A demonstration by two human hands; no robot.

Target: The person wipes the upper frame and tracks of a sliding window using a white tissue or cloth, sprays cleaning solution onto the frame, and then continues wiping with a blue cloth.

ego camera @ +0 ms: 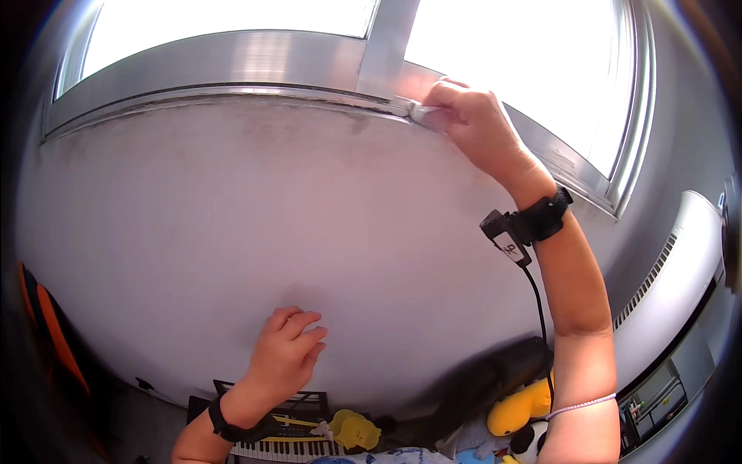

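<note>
My right hand [466, 116] is raised to the window and pinches a crumpled white tissue or cloth [422, 112]. The wad presses against the sliding window's metal bottom track [324, 104], just under the upright where two panes meet. Dark grime runs along this track and stains the top of the white wall [278, 203]. Lower down, my left hand [287, 345] hangs in front of the wall with loosely curled, parted fingers and nothing in it. Whether its fingertips touch the wall, I cannot tell.
Below stands an electronic keyboard [290, 449] with a yellow translucent item [355, 430] on it. Plush toys [522, 409] and a black bag-like object [487, 383] lie at lower right. A white air conditioner [666, 284] stands right. A cable [540, 307] dangles from my right wrist's device.
</note>
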